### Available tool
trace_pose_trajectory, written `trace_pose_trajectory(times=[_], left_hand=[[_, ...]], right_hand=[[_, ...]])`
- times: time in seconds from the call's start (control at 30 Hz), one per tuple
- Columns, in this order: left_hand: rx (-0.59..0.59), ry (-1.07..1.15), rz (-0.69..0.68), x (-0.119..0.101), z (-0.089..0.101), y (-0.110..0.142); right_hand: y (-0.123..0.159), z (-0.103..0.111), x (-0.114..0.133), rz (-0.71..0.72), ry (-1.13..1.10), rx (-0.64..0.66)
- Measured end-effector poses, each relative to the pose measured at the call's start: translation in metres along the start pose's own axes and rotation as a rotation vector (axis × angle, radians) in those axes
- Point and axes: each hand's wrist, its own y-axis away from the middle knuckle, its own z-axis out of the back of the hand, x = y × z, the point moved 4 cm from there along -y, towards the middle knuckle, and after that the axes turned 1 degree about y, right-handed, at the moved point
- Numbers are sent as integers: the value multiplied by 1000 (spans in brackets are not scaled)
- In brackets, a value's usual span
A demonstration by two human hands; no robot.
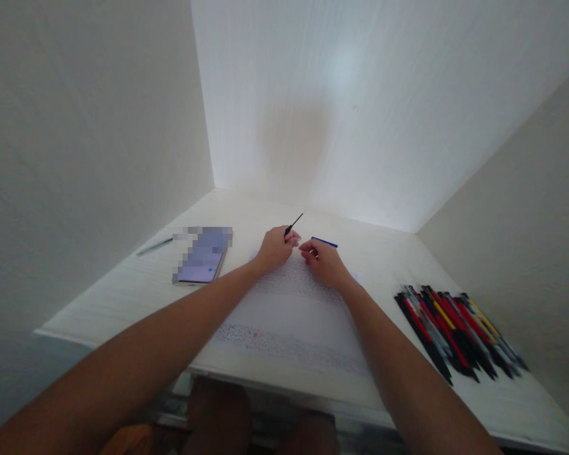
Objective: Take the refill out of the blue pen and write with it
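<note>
My left hand (275,248) is closed around a thin black pen-like stick (293,224), thicker near the fingers and narrowing to a fine end that points up and right. Close beside it, my right hand (323,260) has its thumb and fingertips pinched together; anything between them is too small to make out. The fingertips of both hands nearly meet. Just behind my right hand lies a slim blue stick (325,242), partly hidden. Under both wrists a sheet of paper (294,319) is spread, with rows of small handwriting-like marks and a band of red and dark dots.
A phone (203,256) with its screen lit lies at the left, and a slim pen (154,246) rests beyond it. Many red, black, yellow and grey pens (455,328) are bunched at the right. Walls enclose the white table (123,303) on three sides.
</note>
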Motion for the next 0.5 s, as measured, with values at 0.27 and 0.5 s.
trace_pose_trajectory(times=[0.27, 0.5], left_hand=[[13, 136, 11, -6, 2, 5], [-57, 269, 102, -12, 6, 9]], right_hand=[[-1, -5, 1, -2, -63, -46], [-1, -5, 0, -42, -133, -90]])
